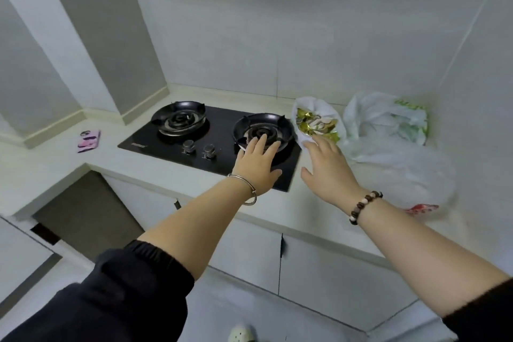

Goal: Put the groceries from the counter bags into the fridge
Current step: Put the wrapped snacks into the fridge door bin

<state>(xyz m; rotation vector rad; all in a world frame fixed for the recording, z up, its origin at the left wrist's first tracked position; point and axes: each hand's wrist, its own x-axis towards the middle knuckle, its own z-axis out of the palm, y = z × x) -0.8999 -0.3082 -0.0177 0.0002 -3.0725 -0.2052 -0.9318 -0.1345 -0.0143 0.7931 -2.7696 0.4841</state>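
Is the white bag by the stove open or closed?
Open. The white bag gapes wide at its mouth, and yellow-green packets show inside it.

Both hands (256,166) (327,169) reach, fingers (322,144) spread, toward the white bag (316,122).

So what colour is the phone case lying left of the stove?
The phone case is pink with darker markings, clearest in the head view.
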